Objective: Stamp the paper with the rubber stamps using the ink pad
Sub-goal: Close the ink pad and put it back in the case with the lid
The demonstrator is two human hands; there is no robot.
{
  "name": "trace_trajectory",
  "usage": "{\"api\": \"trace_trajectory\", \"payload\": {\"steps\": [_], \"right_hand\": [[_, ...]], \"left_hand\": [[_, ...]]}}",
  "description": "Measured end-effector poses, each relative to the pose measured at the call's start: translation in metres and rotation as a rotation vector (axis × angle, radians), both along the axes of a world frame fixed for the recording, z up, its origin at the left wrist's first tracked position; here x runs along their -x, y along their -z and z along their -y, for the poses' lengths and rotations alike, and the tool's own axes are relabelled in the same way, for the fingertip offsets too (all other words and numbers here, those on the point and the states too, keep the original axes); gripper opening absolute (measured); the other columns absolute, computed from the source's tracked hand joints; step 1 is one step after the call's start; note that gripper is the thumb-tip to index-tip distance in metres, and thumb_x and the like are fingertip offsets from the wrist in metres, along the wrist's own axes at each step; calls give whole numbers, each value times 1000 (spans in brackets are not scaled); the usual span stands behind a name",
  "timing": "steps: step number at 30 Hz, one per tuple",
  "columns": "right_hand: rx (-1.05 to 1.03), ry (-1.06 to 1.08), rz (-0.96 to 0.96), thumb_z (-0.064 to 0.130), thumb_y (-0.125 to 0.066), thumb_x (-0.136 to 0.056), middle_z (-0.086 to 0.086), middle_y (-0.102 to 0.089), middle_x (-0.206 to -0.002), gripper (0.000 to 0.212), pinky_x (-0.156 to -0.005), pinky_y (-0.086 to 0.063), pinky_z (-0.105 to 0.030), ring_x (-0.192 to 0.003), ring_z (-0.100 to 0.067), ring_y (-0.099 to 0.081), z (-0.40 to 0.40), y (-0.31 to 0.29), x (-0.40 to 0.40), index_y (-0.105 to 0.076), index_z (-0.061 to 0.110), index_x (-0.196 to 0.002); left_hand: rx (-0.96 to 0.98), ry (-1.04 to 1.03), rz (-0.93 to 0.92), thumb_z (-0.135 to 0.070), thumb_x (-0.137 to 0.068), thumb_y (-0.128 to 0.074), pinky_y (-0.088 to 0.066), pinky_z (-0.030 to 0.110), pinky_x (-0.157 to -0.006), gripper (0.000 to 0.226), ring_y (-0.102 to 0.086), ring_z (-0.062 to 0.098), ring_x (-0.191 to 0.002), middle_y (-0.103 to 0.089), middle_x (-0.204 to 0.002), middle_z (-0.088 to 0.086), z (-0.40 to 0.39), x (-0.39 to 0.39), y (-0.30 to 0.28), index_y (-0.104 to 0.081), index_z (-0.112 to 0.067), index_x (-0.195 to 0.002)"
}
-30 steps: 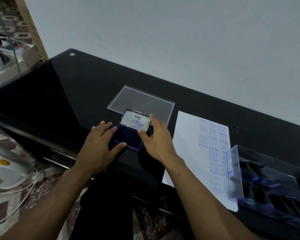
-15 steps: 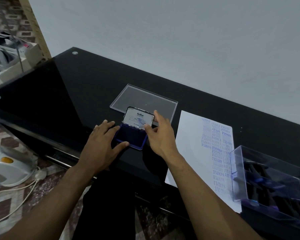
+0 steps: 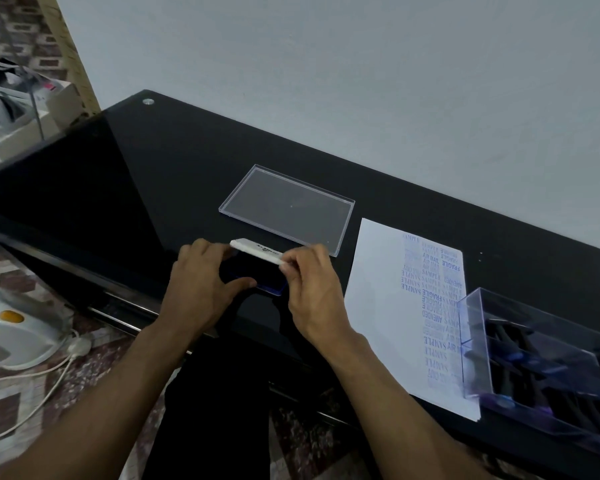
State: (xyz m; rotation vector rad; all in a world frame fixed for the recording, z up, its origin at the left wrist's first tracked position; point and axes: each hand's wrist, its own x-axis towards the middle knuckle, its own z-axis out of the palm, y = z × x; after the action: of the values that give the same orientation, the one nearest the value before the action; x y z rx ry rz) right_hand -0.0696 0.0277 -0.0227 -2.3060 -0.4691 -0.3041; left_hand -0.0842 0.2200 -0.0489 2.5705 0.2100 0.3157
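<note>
The ink pad (image 3: 269, 279) lies on the black desk (image 3: 174, 174) near its front edge, between your two hands. Its blue base sits flat on the desk; its white lid (image 3: 257, 252) is tilted, seen nearly edge-on, with dark lettering on it too small to read. Your right hand (image 3: 314, 292) pinches the right end of the lid between thumb and curled fingers. Your left hand (image 3: 205, 285) rests on the left side of the pad, fingers curled over its far corner near the lid's left end and thumb (image 3: 241, 283) laid along the base's front edge. How far the lid stands off the base cannot be told, since the hands hide the hinge side.

Just behind the pad lies a clear plastic tray (image 3: 288, 206), flat on the desk and nearly touching the lid's far edge. To the right of your right hand lies the paper (image 3: 381, 306), a white sheet overhanging the front edge of the desk. Its right half carries columns of blue impressions, among them SAMPLE, FRAGILE, AIR MAIL and AMENDED. A clear box (image 3: 534, 358) stands on the paper's right edge, covering part of the impressions; it holds the stamps (image 3: 520, 355), dark-handled, lying in rows.

A white wall (image 3: 361, 81) rises behind the desk. On the patterned floor (image 3: 11, 403) to the left stand a white appliance (image 3: 14, 334) and its white cord (image 3: 39, 400).
</note>
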Motion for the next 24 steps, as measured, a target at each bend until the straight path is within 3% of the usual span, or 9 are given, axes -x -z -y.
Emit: {"api": "trace_trajectory", "payload": {"steps": [2,4,7,9,11,14,17,21,24], "right_hand": [[24,-19,22,16,-52,-100,5,-49,-110,8,-79,-43,-10,-92,-5,-53,-1,6,5,-59,16,-104],[64,-35,40,16,-52,-100,6,-47,-113,9,-81,-47,-15,-100,-7,-52,0,11,8,-57,16,-106],[31,-11,-50,14,-55,-96,16,-43,-110,11,-79,-50,-23,-101,-6,-52,-4,16,14,-57,21,-103],[30,21,-13,6,-60,-88,6,-45,-108,17,-77,-52,-36,-95,-20,-55,-10,25,15,-60,18,-101],[77,36,-13,3,-64,-85,-3,-48,-107,18,-77,-52,-42,-93,-27,-55,-11,28,15,-63,15,-99],[92,31,-51,9,-66,-88,-3,-50,-110,14,-83,-54,-33,-99,-22,-56,-11,21,16,-67,11,-101],[17,154,-196,24,-66,-92,3,-50,-112,19,-74,-43,-4,-92,-8,-58,-10,10,13,-68,15,-109],[26,328,-323,33,-62,-93,1,-65,-83,23,-46,-33,-9,-62,-4,-55,-10,4,1,-66,14,-81],[75,370,-376,37,-60,-93,1,-67,-81,29,-44,-35,-14,-60,-7,-58,-17,5,-1,-69,12,-82]], "left_hand": [[176,-39,-2,-43,-68,-89,-48,36,-92,83,-51,20,-114,-59,-120,-3,4,1,-2,-48,-23,-138],[190,-21,3,-38,-70,-90,-49,35,-91,92,-52,19,-111,-58,-121,-4,6,2,-3,-41,-24,-147],[138,33,18,-34,-75,-87,-44,29,-88,78,-50,17,-106,-55,-114,-3,4,5,-5,-53,-23,-144],[119,53,7,-31,-76,-86,-42,26,-88,69,-51,16,-105,-54,-111,-4,1,6,-5,-59,-19,-139],[107,73,-4,-29,-78,-85,-44,27,-89,64,-52,17,-103,-54,-109,-5,-2,6,-4,-62,-17,-136],[115,73,13,-29,-85,-79,-50,33,-90,50,-57,17,-101,-56,-108,-5,-3,5,-5,-66,-15,-131],[158,20,58,-28,-91,-72,-45,21,-83,34,-61,10,-89,-61,-106,-4,0,1,-10,-70,-16,-123],[241,-142,51,-30,-91,-72,-44,21,-85,32,-65,11,-87,-69,-105,1,2,-11,-13,-72,-13,-118],[238,-180,35,-29,-92,-71,-43,20,-87,29,-65,13,-95,-72,-109,5,4,-16,-13,-74,-11,-115]]}}
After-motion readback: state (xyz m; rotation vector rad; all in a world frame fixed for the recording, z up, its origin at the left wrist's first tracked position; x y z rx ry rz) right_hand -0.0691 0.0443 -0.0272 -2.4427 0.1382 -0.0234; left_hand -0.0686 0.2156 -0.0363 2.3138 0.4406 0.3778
